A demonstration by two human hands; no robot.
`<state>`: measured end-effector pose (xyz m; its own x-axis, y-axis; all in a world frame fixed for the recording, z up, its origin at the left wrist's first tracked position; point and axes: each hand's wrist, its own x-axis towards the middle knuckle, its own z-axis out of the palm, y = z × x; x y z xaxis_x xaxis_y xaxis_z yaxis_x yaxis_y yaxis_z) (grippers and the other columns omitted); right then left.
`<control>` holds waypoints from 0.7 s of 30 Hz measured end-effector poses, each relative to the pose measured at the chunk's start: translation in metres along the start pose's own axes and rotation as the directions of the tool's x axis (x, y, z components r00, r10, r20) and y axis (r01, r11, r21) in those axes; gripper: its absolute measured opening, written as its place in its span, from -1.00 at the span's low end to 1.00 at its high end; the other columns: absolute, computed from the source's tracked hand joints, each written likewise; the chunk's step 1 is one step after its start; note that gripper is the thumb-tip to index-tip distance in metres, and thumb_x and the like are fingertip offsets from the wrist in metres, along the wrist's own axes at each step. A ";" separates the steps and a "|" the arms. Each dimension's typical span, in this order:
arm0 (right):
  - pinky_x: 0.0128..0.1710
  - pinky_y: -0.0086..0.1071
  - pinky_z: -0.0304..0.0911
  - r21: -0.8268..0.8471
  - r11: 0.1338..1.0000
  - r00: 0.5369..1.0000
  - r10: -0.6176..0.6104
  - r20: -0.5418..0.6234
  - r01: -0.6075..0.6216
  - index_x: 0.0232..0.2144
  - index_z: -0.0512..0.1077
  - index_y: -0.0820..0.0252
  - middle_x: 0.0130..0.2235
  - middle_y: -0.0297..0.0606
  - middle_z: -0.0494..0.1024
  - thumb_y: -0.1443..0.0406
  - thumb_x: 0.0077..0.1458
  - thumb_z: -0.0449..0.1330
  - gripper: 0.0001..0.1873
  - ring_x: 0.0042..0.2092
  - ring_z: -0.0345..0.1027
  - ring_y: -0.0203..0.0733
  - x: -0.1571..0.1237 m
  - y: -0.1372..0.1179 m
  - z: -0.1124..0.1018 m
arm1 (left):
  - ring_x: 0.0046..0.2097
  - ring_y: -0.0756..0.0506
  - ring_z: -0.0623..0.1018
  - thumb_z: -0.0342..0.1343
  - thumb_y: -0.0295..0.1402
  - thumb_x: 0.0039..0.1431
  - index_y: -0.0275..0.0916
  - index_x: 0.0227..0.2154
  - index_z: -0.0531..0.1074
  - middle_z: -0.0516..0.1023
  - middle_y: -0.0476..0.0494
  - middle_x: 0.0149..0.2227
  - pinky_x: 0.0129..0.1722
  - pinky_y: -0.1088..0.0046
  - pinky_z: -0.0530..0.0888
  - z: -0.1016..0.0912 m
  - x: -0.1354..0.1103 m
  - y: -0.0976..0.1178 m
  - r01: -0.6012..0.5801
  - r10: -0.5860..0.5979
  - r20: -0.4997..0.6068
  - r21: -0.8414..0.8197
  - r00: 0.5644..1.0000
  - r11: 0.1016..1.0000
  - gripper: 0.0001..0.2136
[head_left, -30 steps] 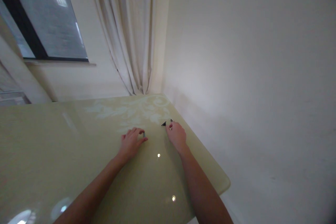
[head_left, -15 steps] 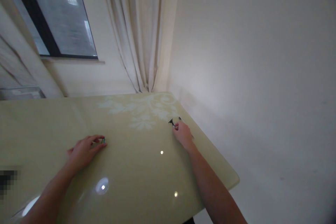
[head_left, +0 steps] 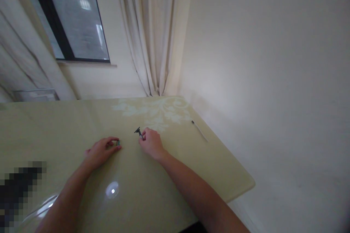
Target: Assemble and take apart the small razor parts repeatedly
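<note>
At one counter (head_left: 218, 174), my left hand (head_left: 100, 151) pinched one small cylinder (head_left: 118, 143), its long axis 12 to 6, its ends covered. At its 3 o'clock, my right hand (head_left: 152, 142) gripped one dark T-headed tool (head_left: 137, 130), head toward 11, lower handle hidden. One thin stick (head_left: 201, 132) lay farther toward 3, dark tip between 10 and 11.

Two bare hands (head_left: 151, 143), slim bare wrists (head_left: 162, 155), long tapering forearms (head_left: 197, 186), also bare
</note>
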<state>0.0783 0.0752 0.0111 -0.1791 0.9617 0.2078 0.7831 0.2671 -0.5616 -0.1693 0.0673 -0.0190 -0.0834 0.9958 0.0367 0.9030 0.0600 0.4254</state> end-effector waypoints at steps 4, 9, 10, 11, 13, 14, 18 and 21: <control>-0.20 -0.29 0.25 -0.057 0.998 1.000 0.029 0.012 -0.028 -0.14 0.45 0.19 -0.17 -0.11 0.60 0.31 0.14 0.20 -0.79 -0.17 0.46 -0.06 0.004 -0.018 0.021 | 0.08 -0.31 0.57 0.08 0.00 0.18 -0.10 0.05 0.55 0.64 -0.25 0.01 0.06 0.11 0.40 -0.002 -0.002 0.001 0.022 -0.020 0.046 -0.053 0.999 0.998 -0.53; -0.16 -0.25 0.30 -0.059 0.997 0.998 0.049 0.032 -0.047 -0.08 0.43 0.20 -0.13 -0.06 0.59 0.32 0.14 0.19 -0.73 -0.13 0.49 0.00 0.001 -0.025 0.037 | 0.06 -0.31 0.57 0.06 -0.03 0.20 -0.09 0.06 0.55 0.65 -0.22 -0.03 0.01 0.12 0.41 -0.004 -0.001 0.005 0.020 -0.018 0.029 -0.039 0.999 0.999 -0.55; -0.16 -0.25 0.30 -0.061 0.997 0.998 0.053 0.030 -0.051 -0.07 0.43 0.21 -0.12 -0.05 0.59 0.32 0.15 0.19 -0.72 -0.13 0.49 -0.01 0.000 -0.026 0.039 | 0.05 -0.30 0.57 0.06 -0.03 0.20 -0.09 0.06 0.55 0.65 -0.21 -0.04 0.00 0.14 0.42 -0.004 0.000 0.006 0.017 -0.016 0.027 -0.038 1.000 0.999 -0.54; -0.16 -0.25 0.31 -0.063 0.997 0.998 0.054 0.027 -0.052 -0.06 0.42 0.21 -0.12 -0.04 0.59 0.32 0.16 0.19 -0.72 -0.13 0.50 -0.01 0.000 -0.027 0.040 | 0.05 -0.30 0.57 0.06 -0.03 0.19 -0.10 0.06 0.55 0.65 -0.21 -0.04 -0.01 0.14 0.42 -0.004 0.000 0.006 0.017 -0.016 0.030 -0.035 0.999 0.999 -0.54; -0.16 -0.25 0.32 -0.066 0.997 0.999 0.037 0.022 -0.035 -0.05 0.42 0.21 -0.11 -0.04 0.59 0.29 0.18 0.20 -0.72 -0.13 0.50 -0.01 -0.002 -0.027 0.041 | 0.05 -0.30 0.57 0.06 -0.04 0.20 -0.10 0.07 0.54 0.64 -0.21 -0.04 -0.01 0.13 0.41 -0.004 0.000 0.007 0.026 -0.025 0.045 -0.026 0.999 0.999 -0.54; -0.17 -0.25 0.32 -0.070 0.997 0.999 0.028 0.022 -0.027 -0.05 0.43 0.21 -0.12 -0.04 0.59 0.25 0.20 0.21 -0.71 -0.13 0.50 -0.01 -0.002 -0.027 0.039 | 0.06 -0.30 0.56 0.05 -0.04 0.20 -0.10 0.08 0.53 0.63 -0.21 -0.03 0.01 0.11 0.41 -0.005 0.000 0.007 0.031 -0.030 0.053 -0.020 0.998 0.999 -0.53; -0.18 -0.25 0.34 -0.145 0.988 0.998 0.053 -0.042 -0.058 -0.06 0.44 0.19 -0.11 -0.06 0.59 0.06 0.28 0.17 -0.65 -0.13 0.49 -0.01 -0.003 -0.003 0.008 | 0.11 -0.35 0.52 -0.01 -0.03 0.25 -0.15 0.20 0.42 0.60 -0.28 0.03 0.03 0.00 0.40 -0.007 -0.005 0.014 0.034 -0.035 0.049 0.028 0.998 0.999 -0.47; -0.13 -0.24 0.33 -0.284 0.953 0.987 0.068 -0.144 -0.107 -0.07 0.44 0.18 -0.05 -0.06 0.55 0.14 0.30 0.18 -0.73 -0.04 0.45 -0.02 -0.005 0.047 -0.039 | 0.15 -0.41 0.48 -0.09 -0.02 0.30 -0.22 0.23 0.37 0.58 -0.34 0.06 0.03 -0.05 0.40 -0.009 -0.011 0.032 0.039 -0.033 -0.060 0.105 0.998 0.994 -0.44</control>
<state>0.1389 0.0808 0.0149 -0.0378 0.9587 0.2819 0.9346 0.1337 -0.3295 -0.1436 0.0576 0.0023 -0.1387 0.9873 0.0771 0.9384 0.1061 0.3289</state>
